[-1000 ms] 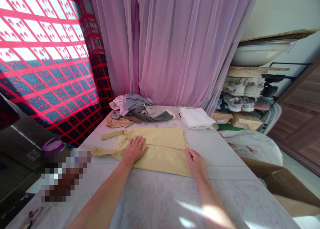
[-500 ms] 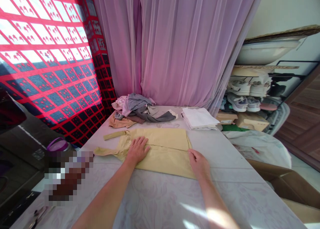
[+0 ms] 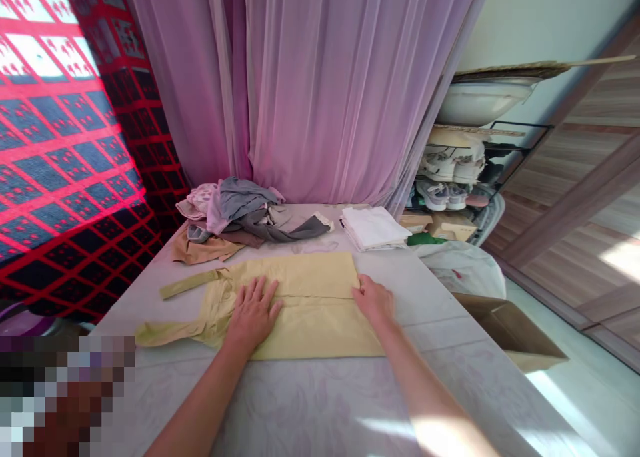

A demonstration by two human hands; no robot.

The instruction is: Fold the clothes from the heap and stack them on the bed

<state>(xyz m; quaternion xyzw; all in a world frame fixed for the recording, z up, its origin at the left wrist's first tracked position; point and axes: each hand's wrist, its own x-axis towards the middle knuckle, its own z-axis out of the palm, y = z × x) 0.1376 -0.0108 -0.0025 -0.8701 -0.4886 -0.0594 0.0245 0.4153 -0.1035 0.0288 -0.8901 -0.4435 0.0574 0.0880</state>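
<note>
- In the head view, my only feed, I see a pale surface (image 3: 315, 404) with a faint floral pattern filling the lower middle, bright sunlight streaking its near right part.
- On the middle of it lies a mustard-yellow cloth garment (image 3: 300, 330), spread flat and roughly rectangular, two narrow strips reaching out from its gathered left end.
- I have the hands well apart: the left hand (image 3: 254, 314) rests flat on the garment near the gathers, fingers spread; the right hand (image 3: 375, 299) has its fingers curled, pinching the edge at the other end.
- Beyond the garment's left half I see a loose heap of grey, pink, brown and tan clothes (image 3: 245, 204); beyond its right end, a neat stack of folded white cloth (image 3: 377, 228).
- Sheer mauve curtains (image 3: 320, 90) hang behind the surface, and a red-and-dark-blue checked fabric (image 3: 75, 137) hangs at left, lit from behind in places.
- To the right I make out a black metal rack (image 3: 525, 149) with pale sneakers (image 3: 443, 195) and a white basin (image 3: 480, 102) on top, then wood-grain panels (image 3: 565, 177).
- An open brown cardboard box (image 3: 510, 334) stands beside the surface's right edge.
- Pixelation hides the lower left corner from me.
</note>
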